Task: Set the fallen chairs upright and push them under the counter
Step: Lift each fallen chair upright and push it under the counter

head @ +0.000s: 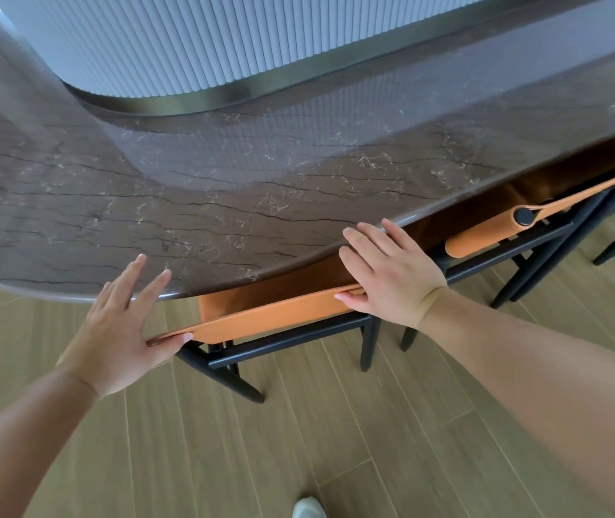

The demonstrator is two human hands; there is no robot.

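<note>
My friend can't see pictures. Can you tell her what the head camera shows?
Two open hands, the left hand and right hand, press the backrest of an orange chair tucked under a brown marble counter. A second orange chair stands alongside on the wooden floor.

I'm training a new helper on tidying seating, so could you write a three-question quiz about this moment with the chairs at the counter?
1. True or false: the near chair lies on its side on the floor.
2. What touches its orange backrest? A) left hand only B) right hand only C) both hands
3. Fill in: a second chair stands to the ___ of the near one, under the marble counter.

Key:
1. False; it stands upright, tucked under the counter's edge.
2. C; both hands are flat, with straight fingers.
3. Right.
</note>
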